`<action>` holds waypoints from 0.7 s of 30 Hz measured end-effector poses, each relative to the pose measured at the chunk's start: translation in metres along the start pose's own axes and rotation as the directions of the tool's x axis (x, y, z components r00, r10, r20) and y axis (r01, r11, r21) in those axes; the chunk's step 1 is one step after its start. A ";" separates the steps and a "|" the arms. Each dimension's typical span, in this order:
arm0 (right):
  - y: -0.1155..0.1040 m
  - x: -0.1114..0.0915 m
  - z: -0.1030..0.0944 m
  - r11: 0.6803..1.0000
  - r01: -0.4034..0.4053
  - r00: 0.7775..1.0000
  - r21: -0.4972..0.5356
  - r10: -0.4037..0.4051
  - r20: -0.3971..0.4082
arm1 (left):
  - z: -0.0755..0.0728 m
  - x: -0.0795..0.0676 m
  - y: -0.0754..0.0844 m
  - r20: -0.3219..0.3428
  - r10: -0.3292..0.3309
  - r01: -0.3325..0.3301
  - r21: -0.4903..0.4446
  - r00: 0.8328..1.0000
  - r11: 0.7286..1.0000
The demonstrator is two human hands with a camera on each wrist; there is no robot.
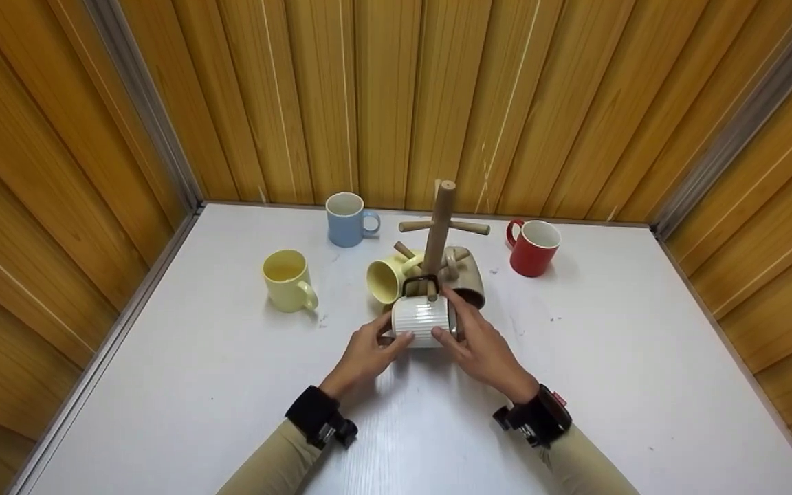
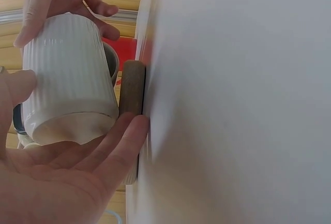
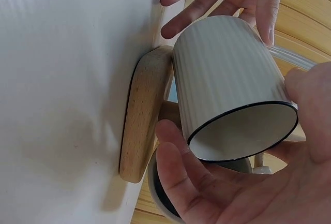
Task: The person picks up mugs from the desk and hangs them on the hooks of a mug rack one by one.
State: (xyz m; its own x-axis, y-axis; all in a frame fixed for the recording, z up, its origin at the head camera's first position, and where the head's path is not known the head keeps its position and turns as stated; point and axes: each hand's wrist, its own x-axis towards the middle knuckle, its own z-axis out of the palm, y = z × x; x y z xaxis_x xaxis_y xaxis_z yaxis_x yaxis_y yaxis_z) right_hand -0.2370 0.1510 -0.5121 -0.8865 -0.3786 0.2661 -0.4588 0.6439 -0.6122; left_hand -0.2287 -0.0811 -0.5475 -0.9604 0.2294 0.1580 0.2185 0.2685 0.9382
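Observation:
A white ribbed mug (image 1: 421, 317) with a dark rim and dark handle lies on its side at the front of a wooden mug tree (image 1: 440, 227). Its handle (image 1: 411, 280) stands up around a low front peg. My left hand (image 1: 366, 354) holds the mug at its base end, thumb on the ribbed side, fingers reaching past the base. At the rim end my right hand (image 1: 482, 347) grips it between thumb and fingers. Behind it, a yellow mug (image 1: 383, 280) hangs left of the post and a beige mug (image 1: 468, 275) hangs right.
A second yellow mug (image 1: 287, 282) and a blue mug (image 1: 346, 221) stand upright on the white table (image 1: 162, 385) to the left. Toward the back right stands a red mug (image 1: 533, 251). Wood-patterned walls (image 1: 382, 103) enclose the back and sides.

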 end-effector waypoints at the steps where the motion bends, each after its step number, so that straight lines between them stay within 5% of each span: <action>1: 0.000 0.000 0.000 1.000 0.000 1.000 0.001 0.000 -0.001 | 0.000 0.000 0.000 -0.001 0.004 -0.004 -0.001 1.000 1.000; 21: 0.004 -0.008 -0.006 1.000 -0.008 1.000 0.010 0.008 0.008 | 0.000 -0.002 0.001 0.011 0.010 -0.010 -0.012 1.000 1.000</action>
State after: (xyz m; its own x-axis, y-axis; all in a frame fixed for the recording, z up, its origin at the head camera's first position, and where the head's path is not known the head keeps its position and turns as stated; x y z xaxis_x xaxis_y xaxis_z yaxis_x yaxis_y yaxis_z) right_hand -0.2317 0.1610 -0.5123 -0.8897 -0.3785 0.2551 -0.4507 0.6401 -0.6222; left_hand -0.2264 -0.0818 -0.5473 -0.9562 0.2425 0.1640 0.2259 0.2550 0.9402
